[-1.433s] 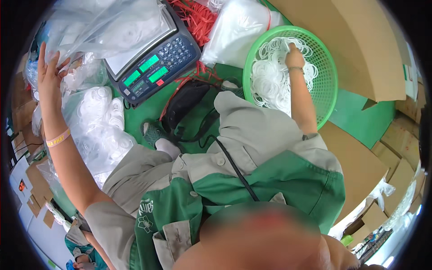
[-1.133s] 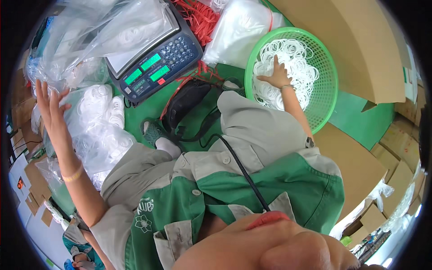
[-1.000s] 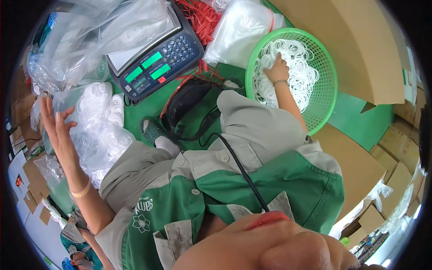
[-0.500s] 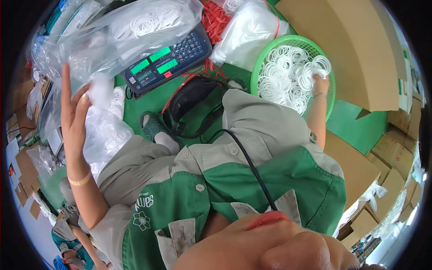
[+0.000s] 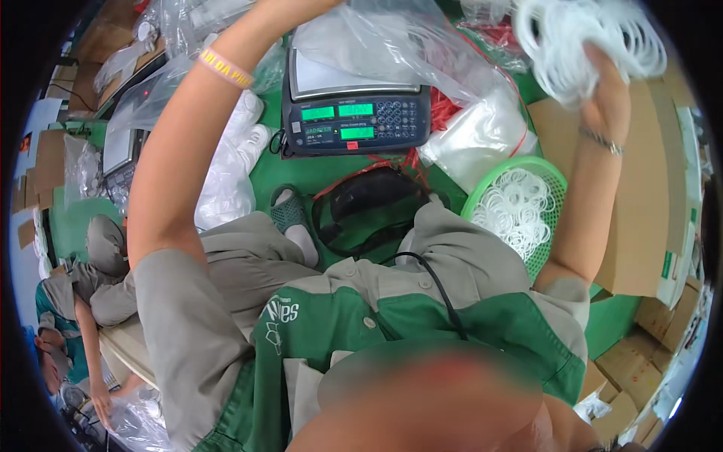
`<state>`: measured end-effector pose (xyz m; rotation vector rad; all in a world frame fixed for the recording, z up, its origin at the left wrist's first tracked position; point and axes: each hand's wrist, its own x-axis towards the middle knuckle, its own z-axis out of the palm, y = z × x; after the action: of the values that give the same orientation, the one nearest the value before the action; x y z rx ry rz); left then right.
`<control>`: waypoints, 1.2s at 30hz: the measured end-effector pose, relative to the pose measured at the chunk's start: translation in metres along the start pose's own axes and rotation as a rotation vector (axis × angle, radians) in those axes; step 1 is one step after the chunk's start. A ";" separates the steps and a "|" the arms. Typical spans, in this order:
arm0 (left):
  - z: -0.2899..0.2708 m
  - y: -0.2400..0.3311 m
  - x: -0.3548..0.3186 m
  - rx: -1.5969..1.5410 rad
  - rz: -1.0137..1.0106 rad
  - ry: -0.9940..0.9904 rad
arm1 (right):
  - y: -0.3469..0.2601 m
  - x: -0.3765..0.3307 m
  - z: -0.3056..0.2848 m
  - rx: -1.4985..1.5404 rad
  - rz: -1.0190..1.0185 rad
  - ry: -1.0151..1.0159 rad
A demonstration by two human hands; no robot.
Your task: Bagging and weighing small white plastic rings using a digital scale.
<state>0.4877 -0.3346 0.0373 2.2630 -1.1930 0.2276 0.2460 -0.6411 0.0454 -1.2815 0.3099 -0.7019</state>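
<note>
My right hand is raised at the upper right, shut on a bunch of white rubber rings. Below it stands a green mesh basket with more white rings inside. My left hand is lifted to the top edge, where it holds up a clear plastic bag; its fingers are mostly cut off. The bag hangs over a grey weighing scale with green displays. A yellow band circles my left wrist.
A black pouch lies by my knee on the green floor. Filled bags of white rings sit left, red bands and a bag right of the scale. Cardboard boxes stand right. Another person sits lower left.
My right hand has lifted out of the basket with a bunch of rings. My left arm has swung up from the bags at left to the top, raising the clear bag above the scale.
</note>
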 end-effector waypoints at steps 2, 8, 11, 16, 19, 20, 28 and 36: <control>-0.006 0.035 0.000 -0.382 -0.107 -0.142 | 0.004 -0.014 0.111 -0.024 -0.227 -0.102; -0.028 0.032 0.004 -0.654 -0.214 -0.177 | 0.107 0.023 0.215 -0.690 -0.462 -0.543; -0.029 0.020 0.006 -0.760 -0.246 -0.057 | 0.128 0.045 0.228 -0.978 -0.417 -0.635; -0.033 0.003 0.013 -0.648 -0.482 -0.022 | 0.125 0.090 0.226 -1.424 -0.224 -0.844; -0.033 -0.013 0.021 -0.675 -0.358 0.132 | 0.117 0.109 0.229 -1.610 -0.102 -0.982; -0.031 -0.013 0.021 -0.677 -0.359 0.131 | 0.115 0.113 0.226 -1.646 -0.073 -1.013; -0.033 -0.054 0.036 -0.619 -0.436 0.293 | 0.080 0.099 0.237 -1.187 -0.388 -0.895; -0.031 -0.032 -0.008 -0.654 -0.386 0.114 | 0.049 -0.009 0.157 -0.629 -0.384 -0.582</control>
<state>0.5118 -0.2982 0.0469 1.8116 -0.6220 -0.1626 0.3452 -0.5095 0.0417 -2.1130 -0.2247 -0.5280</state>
